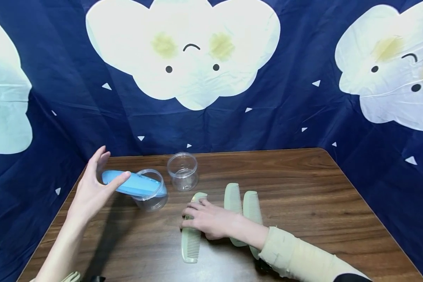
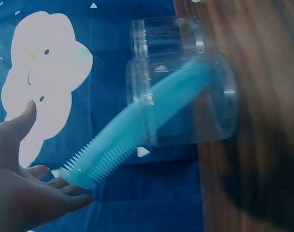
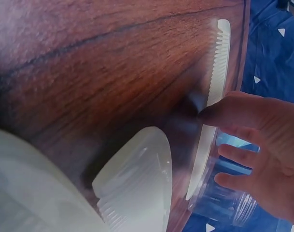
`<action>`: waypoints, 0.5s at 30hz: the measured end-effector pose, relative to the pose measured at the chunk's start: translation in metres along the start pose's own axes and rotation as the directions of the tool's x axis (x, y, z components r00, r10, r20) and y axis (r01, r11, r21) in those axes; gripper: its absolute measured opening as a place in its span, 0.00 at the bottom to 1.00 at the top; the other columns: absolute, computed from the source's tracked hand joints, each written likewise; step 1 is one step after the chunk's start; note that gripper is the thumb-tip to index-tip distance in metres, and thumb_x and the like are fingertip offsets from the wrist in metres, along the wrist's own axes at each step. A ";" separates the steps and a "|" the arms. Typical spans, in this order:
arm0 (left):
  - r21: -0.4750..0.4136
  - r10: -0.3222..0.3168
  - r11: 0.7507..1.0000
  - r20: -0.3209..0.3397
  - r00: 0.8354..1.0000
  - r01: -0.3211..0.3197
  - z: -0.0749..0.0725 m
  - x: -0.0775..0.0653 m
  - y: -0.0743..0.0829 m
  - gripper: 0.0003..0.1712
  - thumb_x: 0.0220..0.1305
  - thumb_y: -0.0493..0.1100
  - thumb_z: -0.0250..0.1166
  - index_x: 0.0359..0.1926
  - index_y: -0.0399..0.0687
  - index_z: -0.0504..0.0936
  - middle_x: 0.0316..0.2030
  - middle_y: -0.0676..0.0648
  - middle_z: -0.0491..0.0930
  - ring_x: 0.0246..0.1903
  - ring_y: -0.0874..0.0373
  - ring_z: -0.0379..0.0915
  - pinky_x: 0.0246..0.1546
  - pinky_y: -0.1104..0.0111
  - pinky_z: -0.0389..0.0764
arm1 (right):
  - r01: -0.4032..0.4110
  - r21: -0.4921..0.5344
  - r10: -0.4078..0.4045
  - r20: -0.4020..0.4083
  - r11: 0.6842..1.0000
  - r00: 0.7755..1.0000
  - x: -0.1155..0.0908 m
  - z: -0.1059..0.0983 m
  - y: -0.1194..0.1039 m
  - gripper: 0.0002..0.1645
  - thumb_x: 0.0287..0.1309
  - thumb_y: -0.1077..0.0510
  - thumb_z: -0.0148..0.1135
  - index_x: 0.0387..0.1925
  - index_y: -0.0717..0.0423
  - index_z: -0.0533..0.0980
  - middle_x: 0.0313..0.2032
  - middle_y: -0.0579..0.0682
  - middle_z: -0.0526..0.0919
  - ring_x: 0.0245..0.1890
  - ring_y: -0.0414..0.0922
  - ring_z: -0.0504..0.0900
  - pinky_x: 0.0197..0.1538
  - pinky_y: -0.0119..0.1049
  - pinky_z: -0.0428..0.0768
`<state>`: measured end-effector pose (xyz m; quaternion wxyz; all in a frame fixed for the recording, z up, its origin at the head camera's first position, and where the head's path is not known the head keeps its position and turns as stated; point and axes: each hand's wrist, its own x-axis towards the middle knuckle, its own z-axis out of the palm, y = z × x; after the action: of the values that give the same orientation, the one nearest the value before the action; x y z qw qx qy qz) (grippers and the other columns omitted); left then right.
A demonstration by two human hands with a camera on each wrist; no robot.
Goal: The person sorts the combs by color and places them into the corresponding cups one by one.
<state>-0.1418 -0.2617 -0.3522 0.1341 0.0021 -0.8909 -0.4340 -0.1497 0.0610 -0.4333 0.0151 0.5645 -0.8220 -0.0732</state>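
Observation:
A blue comb (image 1: pixel 137 184) leans slantwise with one end inside the nearer clear plastic jar (image 1: pixel 150 203). My left hand (image 1: pixel 93 188) is around the comb's outer end, thumb and fingers spread apart. In the left wrist view, the fingers lie extended by the toothed end of the blue comb (image 2: pixel 122 123), the thumb well away from it. My right hand (image 1: pixel 211 219) is over a pale green comb (image 1: pixel 191 246) lying on the table. In the right wrist view, the thumb reaches across the green comb (image 3: pixel 217 77) while the loose fingers are on its other side.
Two more pale green combs (image 1: pixel 233 197) lie side by side under the right forearm, the right-hand comb (image 1: pixel 252 205) slightly nearer. A second clear jar (image 1: pixel 183 176) stands behind the first. The wooden table (image 1: pixel 303 188) meets a dark blue cloth (image 1: pixel 296 78) with cloud prints.

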 end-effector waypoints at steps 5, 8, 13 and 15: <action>0.032 0.028 0.999 -0.012 1.000 -0.027 0.003 0.006 0.017 0.59 0.65 0.56 0.72 0.83 0.69 0.40 0.81 0.43 0.54 0.80 0.39 0.47 0.72 0.32 0.53 | 0.007 -0.059 -0.006 0.016 0.998 1.000 0.003 -0.001 -0.002 0.40 0.51 0.58 0.75 0.65 0.32 0.73 0.64 0.43 0.77 0.68 0.46 0.74 0.67 0.49 0.77; 0.050 0.052 0.997 -0.011 0.999 -0.052 0.009 0.009 0.026 0.59 0.64 0.57 0.72 0.83 0.68 0.41 0.81 0.43 0.54 0.80 0.38 0.46 0.71 0.29 0.52 | 0.004 -0.074 -0.002 0.032 0.997 0.999 0.005 -0.001 -0.004 0.40 0.52 0.59 0.75 0.65 0.32 0.73 0.64 0.43 0.77 0.68 0.46 0.74 0.67 0.50 0.77; 0.049 0.111 0.993 -0.020 0.994 -0.110 0.020 0.011 0.042 0.59 0.62 0.56 0.74 0.83 0.70 0.44 0.80 0.44 0.56 0.80 0.39 0.48 0.72 0.31 0.53 | -0.005 -0.094 0.009 0.047 0.996 0.999 0.006 -0.001 -0.006 0.38 0.54 0.58 0.73 0.66 0.31 0.73 0.63 0.43 0.77 0.67 0.45 0.75 0.67 0.50 0.77; 0.040 0.133 0.990 -0.012 0.991 -0.132 0.025 0.013 0.047 0.59 0.62 0.56 0.74 0.82 0.71 0.45 0.80 0.44 0.57 0.80 0.40 0.49 0.72 0.33 0.56 | -0.007 -0.105 0.012 0.049 0.994 0.999 0.007 -0.001 -0.005 0.38 0.55 0.58 0.73 0.66 0.31 0.73 0.62 0.43 0.77 0.66 0.44 0.75 0.67 0.49 0.78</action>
<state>-0.1550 -0.2150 -0.3277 0.1689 -0.0515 -0.8964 -0.4065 -0.1469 0.0527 -0.4332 0.0247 0.5570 -0.8199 -0.1302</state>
